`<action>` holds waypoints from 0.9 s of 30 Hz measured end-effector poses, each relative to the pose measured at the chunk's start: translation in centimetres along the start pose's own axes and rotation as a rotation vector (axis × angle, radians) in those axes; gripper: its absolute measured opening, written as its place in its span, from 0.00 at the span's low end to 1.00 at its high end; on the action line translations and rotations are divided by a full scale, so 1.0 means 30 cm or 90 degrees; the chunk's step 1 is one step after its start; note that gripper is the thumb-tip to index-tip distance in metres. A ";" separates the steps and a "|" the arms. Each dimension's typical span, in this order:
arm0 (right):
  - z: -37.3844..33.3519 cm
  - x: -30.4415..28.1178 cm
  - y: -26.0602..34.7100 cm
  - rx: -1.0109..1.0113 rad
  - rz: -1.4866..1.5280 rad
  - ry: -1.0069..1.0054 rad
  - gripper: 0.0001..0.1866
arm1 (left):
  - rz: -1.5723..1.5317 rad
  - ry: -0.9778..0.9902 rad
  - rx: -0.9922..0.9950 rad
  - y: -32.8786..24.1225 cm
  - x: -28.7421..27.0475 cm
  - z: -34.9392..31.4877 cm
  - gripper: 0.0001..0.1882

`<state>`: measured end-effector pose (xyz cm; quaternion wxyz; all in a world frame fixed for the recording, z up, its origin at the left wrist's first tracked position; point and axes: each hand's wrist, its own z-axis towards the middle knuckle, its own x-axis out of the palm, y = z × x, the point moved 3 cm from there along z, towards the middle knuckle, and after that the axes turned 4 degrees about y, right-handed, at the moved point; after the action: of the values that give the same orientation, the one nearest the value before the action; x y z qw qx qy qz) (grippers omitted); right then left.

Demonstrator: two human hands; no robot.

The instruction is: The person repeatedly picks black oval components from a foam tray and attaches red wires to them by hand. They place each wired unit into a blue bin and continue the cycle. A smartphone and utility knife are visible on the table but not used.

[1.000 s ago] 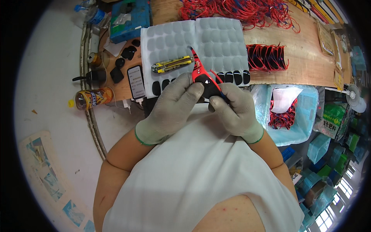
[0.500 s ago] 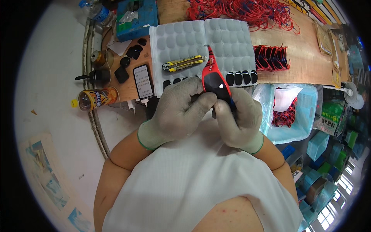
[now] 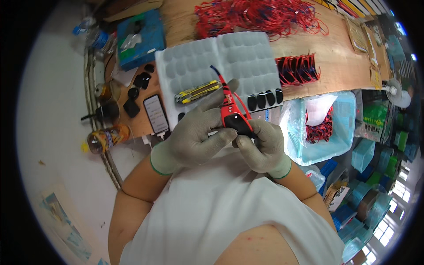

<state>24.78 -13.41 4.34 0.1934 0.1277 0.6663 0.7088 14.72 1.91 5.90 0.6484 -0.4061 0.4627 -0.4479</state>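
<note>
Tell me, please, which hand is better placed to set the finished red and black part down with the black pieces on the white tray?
Probably the right hand: it pinches the black end of the red and black part, and the row of black pieces on the white tray lies just above it. The left hand only steadies the part from the other side.

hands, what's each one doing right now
left hand: closed on the red and black tool.
right hand: closed on the same tool's lower end.
</note>
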 end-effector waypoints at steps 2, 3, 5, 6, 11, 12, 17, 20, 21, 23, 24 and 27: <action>0.019 -0.077 -0.021 0.022 -0.052 0.019 0.08 | 0.024 -0.027 -0.030 0.026 0.039 0.061 0.11; 0.029 -0.118 -0.031 0.035 -0.079 0.030 0.08 | 0.020 -0.039 -0.060 0.055 0.061 0.079 0.11; 0.051 -0.201 -0.061 0.084 -0.136 0.039 0.11 | -0.027 -0.035 -0.149 0.139 0.089 0.117 0.11; 0.062 -0.253 -0.076 0.145 -0.165 0.051 0.13 | 0.022 -0.043 -0.143 0.184 0.098 0.146 0.12; 0.099 -0.703 -0.380 0.033 -0.209 -0.256 0.18 | 0.108 -0.332 -0.275 0.541 -0.067 0.353 0.14; 0.140 -0.872 -0.425 0.065 -0.357 -0.299 0.15 | 0.313 -0.316 -0.311 0.586 -0.163 0.454 0.19; 0.254 -1.422 -0.785 0.295 -0.581 -0.275 0.17 | 0.592 0.029 -0.687 0.892 -0.246 0.717 0.22; 0.257 -1.460 -0.882 0.337 -0.544 -0.127 0.19 | 0.625 -0.092 -0.646 0.869 -0.275 0.695 0.17; 0.263 -1.445 -0.853 0.362 -0.510 -0.099 0.20 | 0.749 -0.005 -0.534 0.921 -0.389 0.605 0.16; 0.263 -1.449 -0.858 0.383 -0.405 -0.092 0.23 | 0.342 -0.311 -0.493 0.943 -0.528 0.501 0.15; 0.259 -1.450 -0.850 0.392 -0.368 -0.068 0.23 | -0.224 -0.644 -0.493 0.911 -0.544 0.487 0.15; 0.302 -1.451 -0.803 0.391 -0.307 -0.024 0.25 | -0.319 -0.779 -0.344 0.707 -0.553 0.520 0.17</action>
<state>70.12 -23.74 -15.55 0.3194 0.0329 0.8546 0.4080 31.27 25.22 -6.36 0.5461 -0.8251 0.0032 -0.1449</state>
